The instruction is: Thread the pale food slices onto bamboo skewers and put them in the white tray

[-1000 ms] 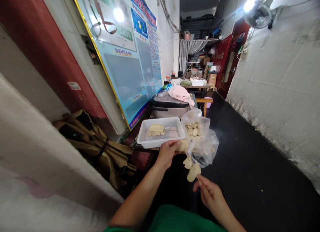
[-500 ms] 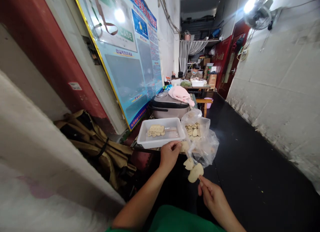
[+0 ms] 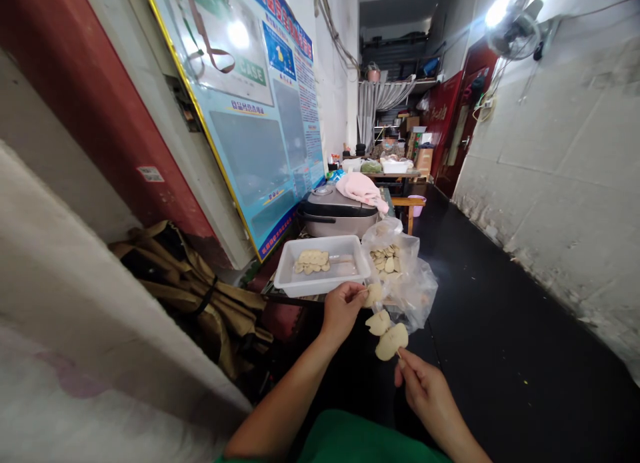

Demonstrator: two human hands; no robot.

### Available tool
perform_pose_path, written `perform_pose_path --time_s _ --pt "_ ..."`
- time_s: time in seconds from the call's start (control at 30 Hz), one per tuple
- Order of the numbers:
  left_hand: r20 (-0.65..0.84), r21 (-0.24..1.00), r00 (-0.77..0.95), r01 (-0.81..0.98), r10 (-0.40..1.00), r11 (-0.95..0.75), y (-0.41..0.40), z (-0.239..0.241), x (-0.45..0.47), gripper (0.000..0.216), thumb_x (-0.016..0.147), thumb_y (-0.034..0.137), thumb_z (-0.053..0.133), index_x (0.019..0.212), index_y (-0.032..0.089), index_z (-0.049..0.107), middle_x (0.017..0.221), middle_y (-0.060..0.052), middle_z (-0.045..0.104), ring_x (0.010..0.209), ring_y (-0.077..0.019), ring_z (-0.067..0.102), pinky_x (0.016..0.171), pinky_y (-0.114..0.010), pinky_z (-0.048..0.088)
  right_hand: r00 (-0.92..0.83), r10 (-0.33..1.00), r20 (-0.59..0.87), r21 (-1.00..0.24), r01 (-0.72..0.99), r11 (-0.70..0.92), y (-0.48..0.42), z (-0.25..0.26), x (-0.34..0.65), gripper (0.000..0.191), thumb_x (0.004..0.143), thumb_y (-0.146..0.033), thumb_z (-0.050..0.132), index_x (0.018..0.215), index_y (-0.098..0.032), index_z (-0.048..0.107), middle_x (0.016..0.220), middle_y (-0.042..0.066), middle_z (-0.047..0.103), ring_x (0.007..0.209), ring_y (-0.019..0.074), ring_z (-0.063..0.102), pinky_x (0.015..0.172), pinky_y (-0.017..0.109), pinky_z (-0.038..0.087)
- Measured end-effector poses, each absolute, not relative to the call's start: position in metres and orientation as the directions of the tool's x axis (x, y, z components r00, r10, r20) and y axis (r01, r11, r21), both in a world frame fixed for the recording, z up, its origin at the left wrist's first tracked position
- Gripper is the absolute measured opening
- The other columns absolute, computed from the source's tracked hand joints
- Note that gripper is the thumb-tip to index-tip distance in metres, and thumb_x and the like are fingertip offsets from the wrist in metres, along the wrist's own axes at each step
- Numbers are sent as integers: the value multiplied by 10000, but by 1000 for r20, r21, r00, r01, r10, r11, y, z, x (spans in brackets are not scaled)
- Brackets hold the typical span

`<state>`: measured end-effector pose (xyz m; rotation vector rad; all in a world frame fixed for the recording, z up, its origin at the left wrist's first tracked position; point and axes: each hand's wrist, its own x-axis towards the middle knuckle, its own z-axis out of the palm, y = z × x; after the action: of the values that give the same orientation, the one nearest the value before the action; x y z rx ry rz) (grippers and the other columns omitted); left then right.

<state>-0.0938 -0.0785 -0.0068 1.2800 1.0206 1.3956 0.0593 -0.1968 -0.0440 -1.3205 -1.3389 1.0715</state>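
Note:
My right hand [image 3: 425, 386] pinches the lower end of a thin skewer, most of it hidden. Large pale, potato-like slices [image 3: 391, 342] are threaded on it, with a notched slice [image 3: 379, 322] just above. My left hand [image 3: 344, 310] is closed, thumb and fingertips at the edge of another pale slice [image 3: 373, 295], beyond the notched one. Whether the skewer passes through that slice I cannot tell. Behind my left hand is a white plastic tub [image 3: 287, 283] with rows of skewered slices [image 3: 313, 261]. Right of the tub, an open clear plastic bag [image 3: 417, 296] holds several loose slices [image 3: 386, 260].
A grey-brown lidded appliance [image 3: 340, 216] with a pink cloth [image 3: 360, 188] on top stands behind the tub. Folded tan canvas [image 3: 200, 290] leans at the left. A person [image 3: 389, 146] sits at a farther table. Dark floor [image 3: 480, 316] lies to the right.
My left hand has shifted slightly right with the slice, which now shows more face-on. The slices on the skewer have tilted and risen a little; my right hand has barely moved.

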Motion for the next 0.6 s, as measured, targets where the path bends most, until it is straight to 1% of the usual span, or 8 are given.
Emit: perform_pose_path --time_s 0.1,0.17,0.23,0.3,0.37,0.43,0.5,0.6 --pt "66 930 25 -363 997 -53 -79 -3 -92 262 662 293 730 865 154 639 770 -27 673 690 -142 610 649 -258 494 25 999 42 -991 126 38 -194 -50 56 435 839 -569 461 650 -183 525 461 -84 315 361 59 255 361 193 179" --pt "-57 827 134 -548 989 122 -80 1 -92 311 675 297 731 925 140 633 847 -56 683 748 -165 634 692 -290 516 33 999 40 -995 96 37 -192 -55 52 432 848 -565 456 680 -176 539 445 -96 282 355 55 238 357 191 163" --pt "-136 709 275 -644 952 288 -81 6 -93 325 707 295 713 970 122 634 924 -86 683 784 -181 649 743 -312 522 41 998 38 -997 67 35 -190 -58 49 432 849 -563 460 705 -167 558 438 -96 291 348 53 241 350 189 167" --pt "-178 643 350 -666 920 378 -82 8 -94 326 739 279 688 1019 123 627 956 -95 683 767 -187 660 751 -323 525 45 998 38 -998 45 36 -189 -60 46 435 837 -568 478 725 -160 576 458 -75 365 340 47 259 340 188 178" --pt "-196 641 347 -663 917 388 -83 9 -94 305 754 244 674 1031 126 626 938 -93 690 732 -188 667 736 -325 529 49 998 40 -999 32 38 -189 -60 44 436 825 -571 497 765 -151 598 525 -37 474 328 33 266 329 186 181" --pt "-182 661 317 -661 931 354 -82 7 -94 274 758 205 667 1014 114 632 923 -99 695 740 -195 673 755 -331 530 55 998 39 -999 23 38 -189 -61 43 439 818 -571 507 807 -145 612 609 -2 555 317 17 272 320 180 179" --pt "-169 678 290 -659 942 325 -82 5 -93 252 758 181 664 996 101 637 918 -106 697 760 -200 676 776 -336 530 55 998 35 -999 17 34 -189 -61 42 447 813 -576 508 820 -142 616 665 21 597 306 8 286 313 173 181" --pt "-203 698 251 -641 947 319 -81 4 -92 237 758 175 663 982 98 640 895 -107 700 732 -200 679 742 -335 538 50 998 26 -1000 5 26 -190 -64 41 463 797 -587 517 877 -143 624 708 36 632 292 12 332 300 168 204"
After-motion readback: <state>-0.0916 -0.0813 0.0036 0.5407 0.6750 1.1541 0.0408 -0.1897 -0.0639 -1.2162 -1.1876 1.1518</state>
